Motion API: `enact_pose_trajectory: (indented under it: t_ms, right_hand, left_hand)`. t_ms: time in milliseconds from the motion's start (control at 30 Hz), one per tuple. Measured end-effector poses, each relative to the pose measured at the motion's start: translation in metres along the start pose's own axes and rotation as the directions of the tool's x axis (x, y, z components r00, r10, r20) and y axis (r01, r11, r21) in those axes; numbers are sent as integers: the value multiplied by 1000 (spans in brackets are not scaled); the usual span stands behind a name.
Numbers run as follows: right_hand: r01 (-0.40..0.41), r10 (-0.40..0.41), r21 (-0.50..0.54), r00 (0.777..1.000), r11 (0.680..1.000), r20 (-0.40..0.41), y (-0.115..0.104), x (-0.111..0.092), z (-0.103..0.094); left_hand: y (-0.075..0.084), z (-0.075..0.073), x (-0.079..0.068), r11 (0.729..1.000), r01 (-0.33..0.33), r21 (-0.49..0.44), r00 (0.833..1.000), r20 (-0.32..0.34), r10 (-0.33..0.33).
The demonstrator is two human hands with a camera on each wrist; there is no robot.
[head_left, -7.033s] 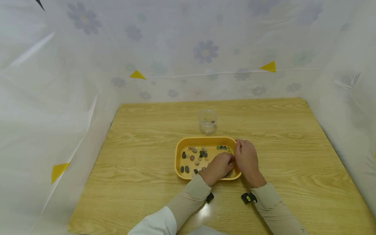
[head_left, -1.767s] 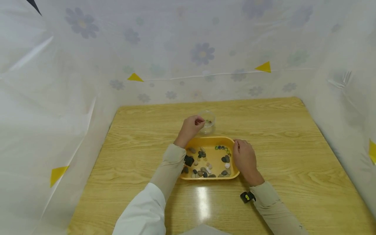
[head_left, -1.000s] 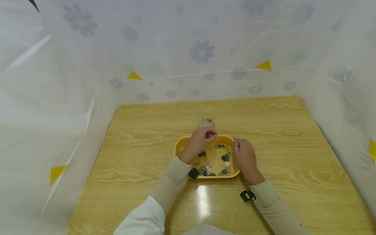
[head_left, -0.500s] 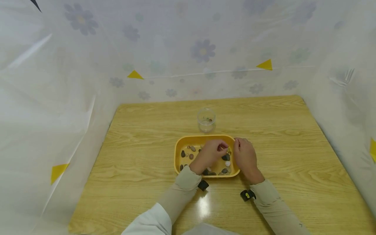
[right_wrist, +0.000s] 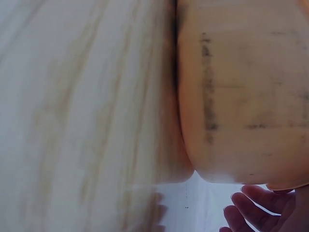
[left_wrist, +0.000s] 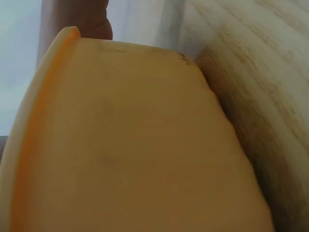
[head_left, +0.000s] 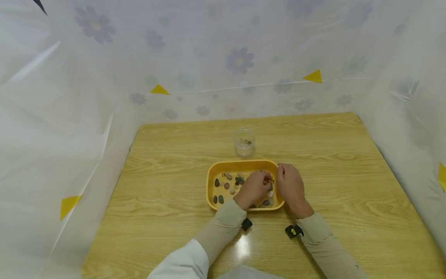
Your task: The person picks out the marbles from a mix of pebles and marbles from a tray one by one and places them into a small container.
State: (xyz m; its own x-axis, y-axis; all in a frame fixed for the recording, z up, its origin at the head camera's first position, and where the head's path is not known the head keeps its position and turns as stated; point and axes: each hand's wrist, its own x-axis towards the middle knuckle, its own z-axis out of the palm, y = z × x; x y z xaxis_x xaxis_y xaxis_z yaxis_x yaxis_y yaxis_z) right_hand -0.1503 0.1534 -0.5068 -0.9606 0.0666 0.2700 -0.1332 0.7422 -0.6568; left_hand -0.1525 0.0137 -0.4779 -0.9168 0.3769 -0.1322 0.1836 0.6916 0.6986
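My left hand [head_left: 253,190] reaches into the yellow plastic tray [head_left: 208,186], its fingers bent down among glass marbles [head_left: 273,181] near the right end. Its fingertips are partly hidden; I cannot tell whether they pinch a marble. The tray's right rim is gripped by my right hand [head_left: 291,186]; in the right wrist view its bent fingers [right_wrist: 263,212] show past the tray wall [right_wrist: 251,87]. Beyond the tray stands a clear round cup [head_left: 244,149] with a few small marbles at its bottom. Tray wall [left_wrist: 140,135] fills most of the left wrist view.
Several dark, grey and pale pebbles [head_left: 221,199] lie spread over the tray's floor, mostly left and along the near side. The wood-grain table [head_left: 167,174] is enclosed by pale flowered sheeting [head_left: 205,69] at the back and sides.
My left hand was at the cup, then came back over the tray to the marbles at its right end. The cup holds more marbles than at first. My right hand stays at the rim.
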Motion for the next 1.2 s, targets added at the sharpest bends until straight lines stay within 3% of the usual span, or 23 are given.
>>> enact_pose_trajectory:
  t_ms: [400, 1200]
  right_hand:
    - [2, -2, 10, 1000, 1000, 16, 0, 1, 0]
    - [8, -9, 24, 1000, 1000, 8, 1, 1, 0]
  left_hand:
    - [4, 7, 9, 980, -26, 198, 999, -21, 31]
    - [-1, 17, 19, 967, -68, 244, 997, -13, 73]
